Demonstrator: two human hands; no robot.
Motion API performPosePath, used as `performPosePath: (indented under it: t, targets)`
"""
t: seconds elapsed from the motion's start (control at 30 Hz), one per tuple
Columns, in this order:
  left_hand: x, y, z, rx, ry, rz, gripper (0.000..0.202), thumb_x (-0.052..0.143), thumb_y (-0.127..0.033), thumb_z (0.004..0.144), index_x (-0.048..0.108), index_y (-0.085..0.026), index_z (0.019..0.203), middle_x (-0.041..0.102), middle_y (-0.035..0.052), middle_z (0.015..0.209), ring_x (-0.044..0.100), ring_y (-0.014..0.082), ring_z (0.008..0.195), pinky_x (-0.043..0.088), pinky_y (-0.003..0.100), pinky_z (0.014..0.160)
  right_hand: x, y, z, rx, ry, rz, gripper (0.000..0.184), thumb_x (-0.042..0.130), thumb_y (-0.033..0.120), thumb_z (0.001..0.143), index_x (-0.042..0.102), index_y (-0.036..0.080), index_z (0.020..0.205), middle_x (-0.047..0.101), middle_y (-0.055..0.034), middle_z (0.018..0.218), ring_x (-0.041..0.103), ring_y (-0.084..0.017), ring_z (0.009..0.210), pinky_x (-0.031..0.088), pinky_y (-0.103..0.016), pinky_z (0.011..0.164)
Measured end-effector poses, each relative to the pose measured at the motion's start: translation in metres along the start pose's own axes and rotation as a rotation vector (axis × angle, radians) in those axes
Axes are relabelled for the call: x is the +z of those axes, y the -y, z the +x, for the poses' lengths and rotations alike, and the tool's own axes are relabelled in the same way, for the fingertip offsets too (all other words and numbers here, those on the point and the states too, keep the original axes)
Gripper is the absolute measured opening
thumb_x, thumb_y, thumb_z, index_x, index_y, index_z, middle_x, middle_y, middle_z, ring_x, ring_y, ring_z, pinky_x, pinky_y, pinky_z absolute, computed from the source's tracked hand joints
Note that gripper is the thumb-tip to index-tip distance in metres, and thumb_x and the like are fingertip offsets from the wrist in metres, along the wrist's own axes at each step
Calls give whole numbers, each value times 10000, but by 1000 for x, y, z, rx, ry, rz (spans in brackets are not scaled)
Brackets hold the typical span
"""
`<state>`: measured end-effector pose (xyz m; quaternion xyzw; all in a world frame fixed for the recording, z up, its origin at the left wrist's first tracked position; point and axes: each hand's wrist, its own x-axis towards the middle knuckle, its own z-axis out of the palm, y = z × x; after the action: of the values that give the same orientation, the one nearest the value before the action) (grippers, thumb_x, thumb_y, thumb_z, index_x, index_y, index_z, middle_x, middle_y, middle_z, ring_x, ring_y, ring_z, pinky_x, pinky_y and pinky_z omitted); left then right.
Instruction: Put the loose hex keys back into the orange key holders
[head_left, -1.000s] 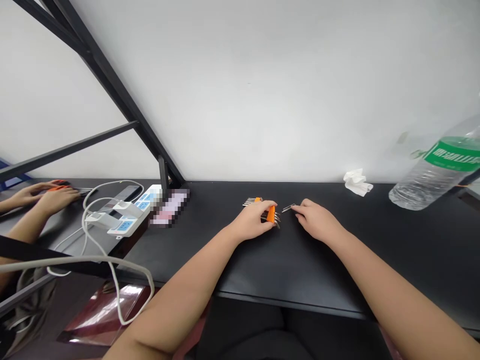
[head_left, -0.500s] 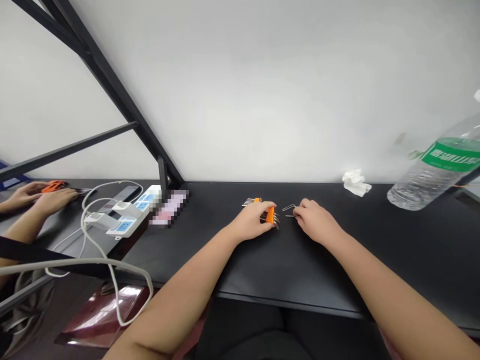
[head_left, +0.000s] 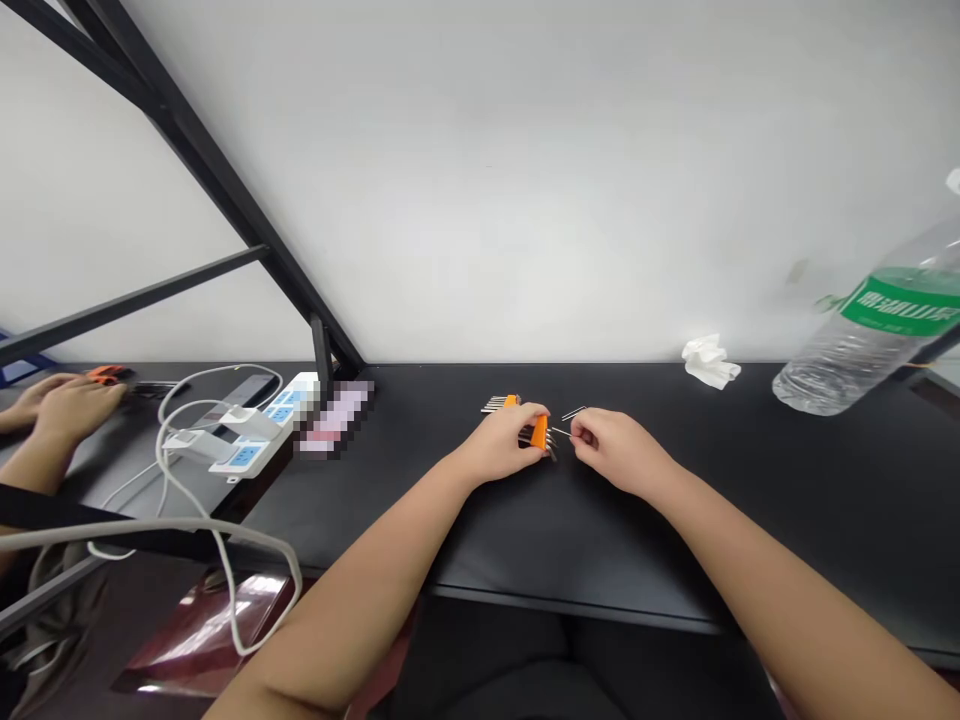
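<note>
My left hand (head_left: 504,448) grips an orange holder (head_left: 538,430) that carries several thin metal hex keys, pressing it down on the black table (head_left: 787,500). My right hand (head_left: 611,450) is closed in a pinch on one thin metal key (head_left: 561,432), whose tip is at the holder's right end. One more loose key (head_left: 574,411) lies on the table just behind my right hand.
A crumpled white tissue (head_left: 709,361) lies by the wall. A clear water bottle (head_left: 870,325) with a green label lies at the far right. White power strips (head_left: 251,430) with cables sit at the left. Another person's hands (head_left: 56,405) rest further left by an orange tool.
My right hand has picked one key off the table and moved left, bringing it to the holder's end. The other person's hands shifted slightly at the left.
</note>
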<state>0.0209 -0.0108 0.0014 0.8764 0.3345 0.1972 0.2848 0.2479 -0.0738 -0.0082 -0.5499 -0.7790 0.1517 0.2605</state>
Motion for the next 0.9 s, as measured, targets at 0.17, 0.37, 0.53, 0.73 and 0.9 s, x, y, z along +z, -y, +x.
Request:
performPosePath:
  t: [0.17, 0.37, 0.53, 0.73, 0.9]
  targets:
    - [2, 1, -1, 41, 9, 13, 472, 728, -219, 766, 613, -231, 1223, 692, 59, 1116, 665, 234, 1039, 595, 335, 802, 4, -1, 0, -103, -58, -28, 121, 522, 171, 954, 605, 215, 877, 609, -21, 849, 559, -156, 709, 421, -283, 661]
    - [4, 5, -1, 46, 24, 70, 506, 761, -263, 759, 620, -233, 1244, 695, 65, 1092, 660, 242, 1006, 573, 367, 825, 4, 10, -7, -176, -97, -258, 273, 423, 150, 1007, 672, 201, 908, 590, -58, 914, 487, -138, 625, 362, -286, 586]
    - [5, 3, 0, 69, 32, 34, 478, 779, -306, 762, 641, -230, 1213, 689, 55, 1045, 642, 233, 956, 549, 377, 840, 9, 18, -8, -224, -112, -285, 325, 410, 129, 992, 705, 213, 887, 620, -63, 992, 493, -135, 635, 384, -286, 580]
    - [3, -2, 0, 63, 9, -20, 473, 812, -289, 741, 664, -240, 1188, 662, 48, 1015, 618, 225, 959, 535, 367, 850, 11, 16, -4, -225, -163, 20, 260, 470, 179, 1010, 723, 222, 966, 636, -77, 1050, 623, -185, 846, 521, -317, 757]
    - [2, -2, -1, 81, -12, -80, 489, 823, -290, 728, 671, -231, 1189, 666, 50, 1052, 607, 227, 1021, 530, 370, 904, 7, 15, -2, -253, -159, 170, 254, 482, 116, 977, 709, 228, 963, 658, -60, 1006, 635, -183, 867, 525, -325, 782]
